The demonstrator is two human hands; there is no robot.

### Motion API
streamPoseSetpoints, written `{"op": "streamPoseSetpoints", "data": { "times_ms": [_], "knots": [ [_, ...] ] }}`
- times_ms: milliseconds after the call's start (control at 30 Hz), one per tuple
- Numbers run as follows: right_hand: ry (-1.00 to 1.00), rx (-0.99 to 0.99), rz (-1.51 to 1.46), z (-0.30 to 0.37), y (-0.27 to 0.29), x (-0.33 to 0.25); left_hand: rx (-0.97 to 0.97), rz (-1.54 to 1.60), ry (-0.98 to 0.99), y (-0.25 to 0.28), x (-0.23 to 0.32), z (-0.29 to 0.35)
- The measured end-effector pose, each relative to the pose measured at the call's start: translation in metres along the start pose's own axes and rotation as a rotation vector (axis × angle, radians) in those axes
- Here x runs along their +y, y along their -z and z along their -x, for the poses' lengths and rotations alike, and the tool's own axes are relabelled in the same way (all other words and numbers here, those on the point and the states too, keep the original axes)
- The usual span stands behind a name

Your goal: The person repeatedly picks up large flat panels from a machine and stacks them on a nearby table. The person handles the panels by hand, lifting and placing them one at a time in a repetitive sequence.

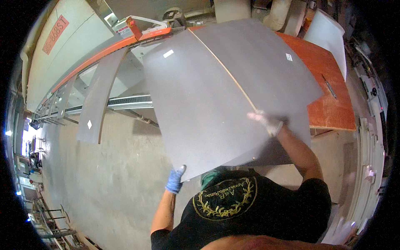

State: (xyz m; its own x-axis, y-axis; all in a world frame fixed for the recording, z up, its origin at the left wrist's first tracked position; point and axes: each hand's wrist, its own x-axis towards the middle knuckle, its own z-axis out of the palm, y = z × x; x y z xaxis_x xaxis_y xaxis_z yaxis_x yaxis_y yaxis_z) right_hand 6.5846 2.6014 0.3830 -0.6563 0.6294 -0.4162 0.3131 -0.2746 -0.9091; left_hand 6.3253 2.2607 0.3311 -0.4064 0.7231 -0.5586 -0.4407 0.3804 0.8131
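Observation:
A large grey panel (187,91) with a thin tan edge and a white label lies tilted before me. My left hand (175,180), in a blue glove, is closed round its near left corner, thumb along the edge. My right hand (266,121), in a pale glove, lies at the panel's right edge, fingers stretched out across it and slightly blurred. Partly beneath the first panel is a second grey panel (271,62), also labelled. Whether the right fingertips press on the surface or hover is unclear.
The panels overlap a reddish-brown board (337,108) on the right, where a thin dark tool (329,86) lies. To the left, narrow grey strips (98,96) rest across a machine with an orange rail (96,56). A white roll (327,35) stands at the back right.

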Motion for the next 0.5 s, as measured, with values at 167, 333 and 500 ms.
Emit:
{"op": "streamPoseSetpoints", "data": {
  "times_ms": [167,333,500],
  "knots": [
    [-0.029,0.009,-0.022,0.039,0.018,-0.023,0.105,-0.348,-0.317,-0.026,0.001,-0.003],
    [0.144,0.162,0.12,0.04,0.019,-0.01,-0.052,-0.409,-0.22,-0.013,0.025,-0.022],
    [0.03,0.475,0.543,-0.008,0.037,0.027,-0.225,-1.085,-0.476,0.038,0.016,-0.101]
  ]
}}
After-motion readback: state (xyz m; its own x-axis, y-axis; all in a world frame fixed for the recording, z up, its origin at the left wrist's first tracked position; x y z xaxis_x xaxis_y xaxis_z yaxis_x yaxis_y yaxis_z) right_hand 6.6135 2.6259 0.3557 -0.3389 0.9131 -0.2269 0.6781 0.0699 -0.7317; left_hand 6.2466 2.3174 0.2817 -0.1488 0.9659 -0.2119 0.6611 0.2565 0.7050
